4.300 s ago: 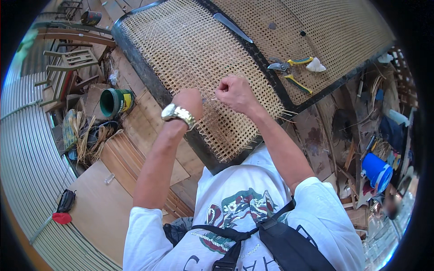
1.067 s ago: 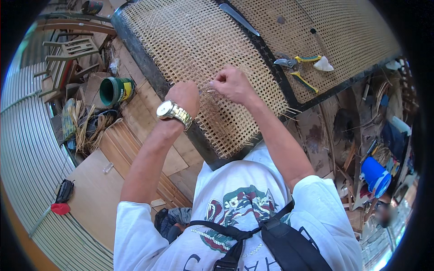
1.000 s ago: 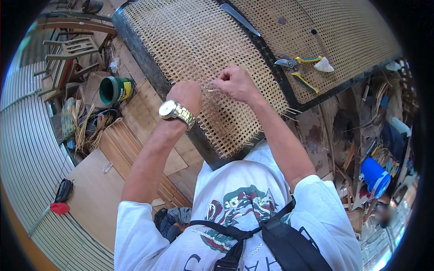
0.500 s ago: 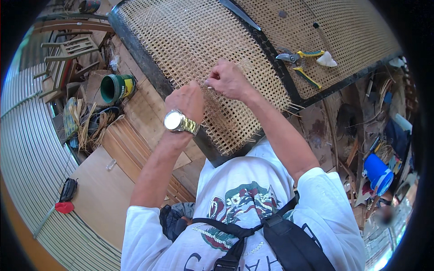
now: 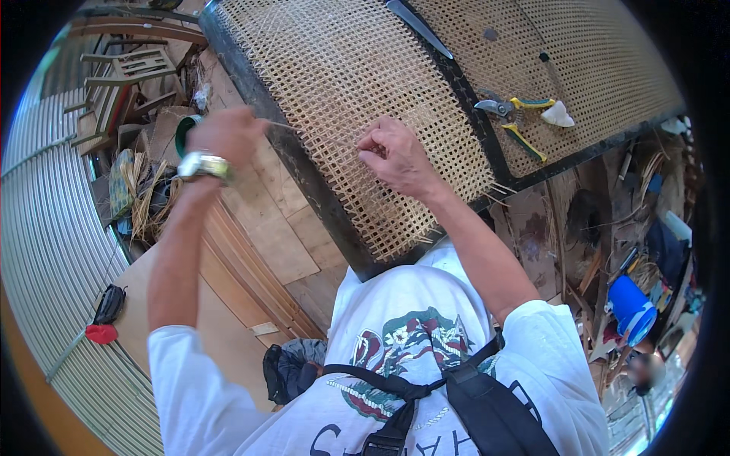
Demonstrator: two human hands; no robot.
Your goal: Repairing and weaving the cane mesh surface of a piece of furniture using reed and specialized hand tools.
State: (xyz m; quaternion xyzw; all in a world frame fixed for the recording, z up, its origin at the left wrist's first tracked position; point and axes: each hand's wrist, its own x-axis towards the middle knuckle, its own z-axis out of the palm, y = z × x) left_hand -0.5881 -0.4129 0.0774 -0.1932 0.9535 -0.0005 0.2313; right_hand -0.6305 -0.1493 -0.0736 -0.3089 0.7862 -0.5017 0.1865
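Note:
A woven cane panel [image 5: 342, 83] in a black frame [image 5: 312, 186] lies in front of me. My left hand [image 5: 226, 137], smeared by motion and wearing a watch [image 5: 204, 166], is out past the panel's left edge. A thin pale cane strand [image 5: 280, 125] runs from its fingers to the weave. My right hand [image 5: 397, 158] is over the middle of the panel, its fingers curled together; whatever they pinch is hidden. Yellow-handled pruning shears [image 5: 511, 121] rest on the second cane panel [image 5: 593, 53], and a knife [image 5: 420, 29] lies along the divider.
Loose cane ends [image 5: 498, 190] stick out at the near right corner. A white lump [image 5: 558, 115] sits by the shears. Left of the panel are wooden boards [image 5: 243, 258], a green bucket [image 5: 185, 135] and chair frames [image 5: 125, 72]. At the right is a blue bucket [image 5: 631, 308].
My left hand has swung left and away from my right hand, and a strand now stretches between it and the weave. My right hand remains over the panel, its fingers curled.

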